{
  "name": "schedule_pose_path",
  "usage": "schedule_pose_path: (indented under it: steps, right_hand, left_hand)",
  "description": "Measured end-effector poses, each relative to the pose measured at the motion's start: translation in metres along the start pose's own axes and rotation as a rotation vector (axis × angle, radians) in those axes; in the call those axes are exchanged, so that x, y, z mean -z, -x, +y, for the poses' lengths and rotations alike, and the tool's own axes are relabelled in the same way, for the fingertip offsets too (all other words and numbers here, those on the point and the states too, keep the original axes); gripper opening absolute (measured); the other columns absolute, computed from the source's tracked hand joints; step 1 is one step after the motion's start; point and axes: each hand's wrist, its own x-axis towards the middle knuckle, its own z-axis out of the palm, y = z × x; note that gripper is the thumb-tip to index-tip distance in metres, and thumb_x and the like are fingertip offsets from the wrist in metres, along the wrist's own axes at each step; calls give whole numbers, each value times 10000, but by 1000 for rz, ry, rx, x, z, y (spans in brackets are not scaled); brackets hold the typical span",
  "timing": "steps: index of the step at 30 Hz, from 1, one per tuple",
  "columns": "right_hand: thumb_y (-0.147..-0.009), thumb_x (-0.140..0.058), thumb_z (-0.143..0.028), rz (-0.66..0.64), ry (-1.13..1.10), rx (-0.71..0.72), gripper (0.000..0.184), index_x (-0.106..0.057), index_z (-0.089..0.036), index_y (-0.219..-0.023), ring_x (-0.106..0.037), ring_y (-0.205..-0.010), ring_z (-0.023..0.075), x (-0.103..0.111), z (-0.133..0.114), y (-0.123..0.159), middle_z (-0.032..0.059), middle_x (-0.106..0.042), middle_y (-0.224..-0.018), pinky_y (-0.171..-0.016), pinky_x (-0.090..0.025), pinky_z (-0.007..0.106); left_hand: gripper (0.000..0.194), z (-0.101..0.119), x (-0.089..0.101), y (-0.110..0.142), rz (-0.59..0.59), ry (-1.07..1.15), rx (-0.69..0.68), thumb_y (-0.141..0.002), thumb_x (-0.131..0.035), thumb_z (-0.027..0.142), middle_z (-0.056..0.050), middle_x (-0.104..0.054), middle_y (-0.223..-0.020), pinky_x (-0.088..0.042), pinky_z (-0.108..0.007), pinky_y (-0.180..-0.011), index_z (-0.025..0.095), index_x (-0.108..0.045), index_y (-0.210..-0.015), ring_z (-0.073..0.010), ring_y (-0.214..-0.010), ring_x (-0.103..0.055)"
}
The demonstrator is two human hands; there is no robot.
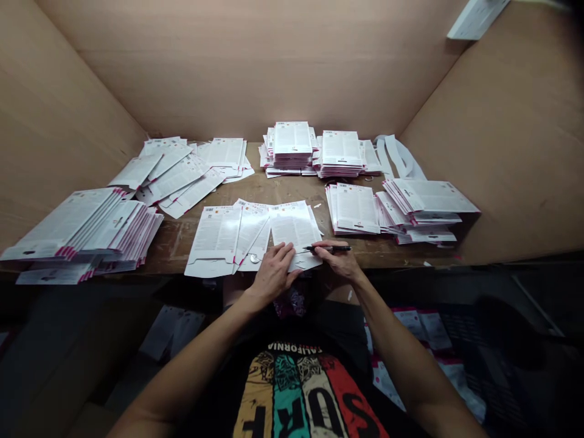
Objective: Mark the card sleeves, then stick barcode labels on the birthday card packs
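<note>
My left hand (275, 269) lies on the lower edge of a flat white printed cardboard packet (295, 224), its fingers stretched out. In my right hand (341, 263) is a slim black pen (340, 248). Its tip points left and is at the lower part of the same packet; whether it touches cannot be made out. More packets overlap to the left, among them a white packet (215, 234) with its bottom flap facing me. A small round shiny piece (254, 258) sits near my left fingers.
Tall packet stacks (292, 143) stand at the back. A pile (431, 198) leans at the right, beside white strips (396, 158). Loose packets (173, 173) spread at the back left, with a large fanned stack (77, 222) in front. Brown board walls (274, 67) enclose the wooden table (177, 243).
</note>
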Motion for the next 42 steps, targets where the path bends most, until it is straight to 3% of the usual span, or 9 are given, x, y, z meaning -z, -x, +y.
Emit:
schedule_pose_path:
  steps: [5,13,17,21,26,31,34,37,42]
  right_hand:
    - [-951,-557,-316,106,51,196,238,-768,-218,-896,-696,-841,211,7,-11,-1,42,-741,-882,-809,-550,326]
    - [-837,-582,-54,-349,850,398,389,-766,-255,-1115,-635,-843,169,-1,-21,-26,46,-679,-1079,-710,-456,247]
    - [-867,-582,-79,-423,851,399,299,-748,-225,-1068,-627,-823,164,-8,-20,-41,42,-677,-1047,-721,-443,244]
    - [-981,-520,-206,-294,641,344,194,-709,-170,-959,-596,-811,188,-9,-38,-40,70,-672,-949,-749,-460,285]
    - [-884,-741,-532,-754,342,281,366,-774,-198,-1030,-667,-851,208,16,-57,-12,45,-725,-961,-776,-527,301]
    - [-802,-844,-283,-413,707,361,385,-742,-281,-1174,-664,-1166,267,17,-31,0,86,-642,-1403,-925,-534,351]
    - [-922,-737,-307,-294,762,331,144,-731,-260,-1057,-703,-1007,230,2,-17,-5,72,-714,-1220,-806,-523,305]
    - [-981,-673,-425,-72,938,218,210,-702,-234,-1064,-676,-778,215,-14,-18,-8,85,-703,-1043,-635,-435,290]
    - [-985,-652,-485,-6,1048,217,287,-698,-268,-1167,-624,-698,197,-23,-19,0,95,-639,-1101,-557,-349,295]
  left_hand:
    - [573,-3,2,0,0,35,-11,-919,-752,435,-145,-580,-1503,-431,-535,-1180,169,-577,-1395,-356,-1392,-486]
    - [734,-14,4,0,-15,111,-30,-869,-817,416,-139,-601,-1463,-446,-509,-1178,188,-482,-1481,-331,-1371,-517]
    - [890,-16,5,-1,-16,157,-12,-856,-829,391,-157,-609,-1439,-470,-506,-1155,176,-353,-1576,-326,-1354,-532]
    - [969,-18,6,-1,-11,197,10,-838,-846,376,-167,-581,-1482,-473,-522,-1150,184,-292,-1608,-334,-1338,-547]
    - [1029,-20,10,-1,-52,214,-10,-795,-886,395,-185,-585,-1470,-481,-518,-1141,159,-299,-1606,-347,-1360,-520]
    - [928,-23,13,-3,-53,258,-1,-862,-823,385,-158,-629,-1434,-493,-511,-1131,176,-316,-1610,-325,-1333,-546]
    - [697,-20,6,-12,3,265,56,-958,-703,323,-131,-703,-1312,-519,-480,-1101,159,-401,-1564,-291,-1251,-598]
    - [498,-11,-1,-25,51,167,108,-998,-568,182,-108,-727,-1195,-536,-483,-1071,154,-499,-1490,-273,-1180,-632]
    - [546,-30,31,-11,112,6,88,-978,-633,263,-156,-562,-1515,-448,-531,-1182,196,-508,-1505,-313,-1426,-498]
